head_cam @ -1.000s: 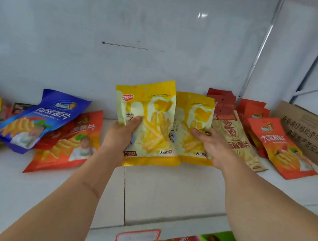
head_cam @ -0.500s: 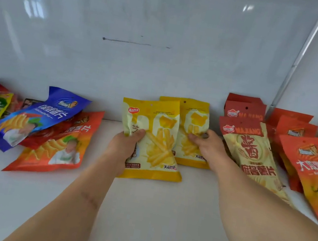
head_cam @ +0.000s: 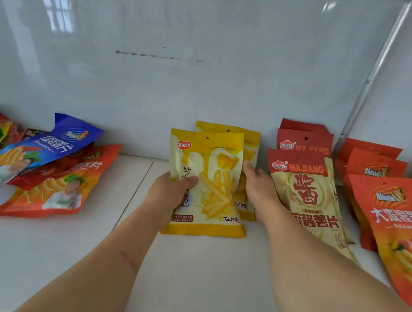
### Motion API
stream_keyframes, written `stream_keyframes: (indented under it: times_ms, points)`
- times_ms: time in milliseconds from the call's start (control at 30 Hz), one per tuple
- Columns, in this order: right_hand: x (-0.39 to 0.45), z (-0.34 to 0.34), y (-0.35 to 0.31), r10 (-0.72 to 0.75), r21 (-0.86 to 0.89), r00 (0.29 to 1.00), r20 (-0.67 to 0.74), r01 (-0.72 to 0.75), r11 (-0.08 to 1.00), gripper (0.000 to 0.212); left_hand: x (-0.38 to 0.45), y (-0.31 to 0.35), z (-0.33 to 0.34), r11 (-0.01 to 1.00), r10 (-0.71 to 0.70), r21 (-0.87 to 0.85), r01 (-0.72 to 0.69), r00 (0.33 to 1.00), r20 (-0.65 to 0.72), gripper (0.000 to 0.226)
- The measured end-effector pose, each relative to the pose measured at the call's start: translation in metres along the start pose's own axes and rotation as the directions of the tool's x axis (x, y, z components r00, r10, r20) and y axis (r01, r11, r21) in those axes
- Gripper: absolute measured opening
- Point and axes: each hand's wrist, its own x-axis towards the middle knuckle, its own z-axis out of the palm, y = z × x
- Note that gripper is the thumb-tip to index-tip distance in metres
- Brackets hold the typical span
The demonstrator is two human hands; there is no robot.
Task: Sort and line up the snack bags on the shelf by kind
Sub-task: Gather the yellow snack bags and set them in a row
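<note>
Yellow snack bags being lined up on white shelf (head_cam: 206, 278).
Left hand (head_cam: 168, 193) gripping front yellow bag (head_cam: 211, 184), thumb on its face; right hand (head_cam: 258, 186) against rear yellow bag (head_cam: 251, 147), finger state indeterminable.

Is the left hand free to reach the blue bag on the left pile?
Probably not yet: the left hand grips the front yellow bag. The blue bag lies uncovered on top, nothing blocking it.

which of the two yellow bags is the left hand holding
The front yellow bag: the left hand grips its left edge, thumb on its face. The rear yellow bag stands behind it, mostly hidden, beside the right hand.
</note>
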Motion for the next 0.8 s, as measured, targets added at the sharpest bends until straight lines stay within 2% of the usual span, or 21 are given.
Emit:
stream_keyframes:
  times_ms: [67, 133, 200, 400, 600, 800]
  points:
    - [-0.004, 0.001, 0.001, 0.022, 0.057, 1.0, -0.019, -0.02, 0.998, 0.063, 0.002, -0.001, 0.005, 0.995, 0.046, 0.096, -0.04, 0.997, -0.057, 0.027]
    - [-0.013, 0.004, -0.001, 0.034, 0.086, 0.999, -0.015, -0.033, 0.996, 0.073, 0.002, 0.001, 0.01, 0.985, 0.082, 0.161, -0.067, 0.992, -0.093, 0.028]
    - [-0.018, 0.007, 0.0, 0.039, 0.061, 0.999, 0.016, -0.04, 0.997, 0.085, 0.002, 0.001, 0.015, 0.978, 0.103, 0.192, -0.086, 0.991, -0.08, 0.03]
    - [-0.018, 0.009, 0.007, 0.01, -0.034, 0.999, -0.052, -0.012, 0.999, 0.09, 0.007, 0.001, 0.031, 0.943, 0.15, 0.309, -0.125, 0.987, -0.059, 0.037]
    - [-0.005, 0.009, 0.008, -0.053, -0.132, 0.995, -0.079, 0.042, 0.99, 0.059, 0.011, -0.005, 0.04, 0.938, 0.154, 0.325, -0.12, 0.985, -0.082, 0.036]
    - [0.005, 0.007, 0.008, -0.075, -0.199, 0.993, -0.088, 0.056, 0.979, 0.055, 0.012, -0.005, 0.052, 0.922, 0.186, 0.365, -0.128, 0.974, -0.127, 0.036]
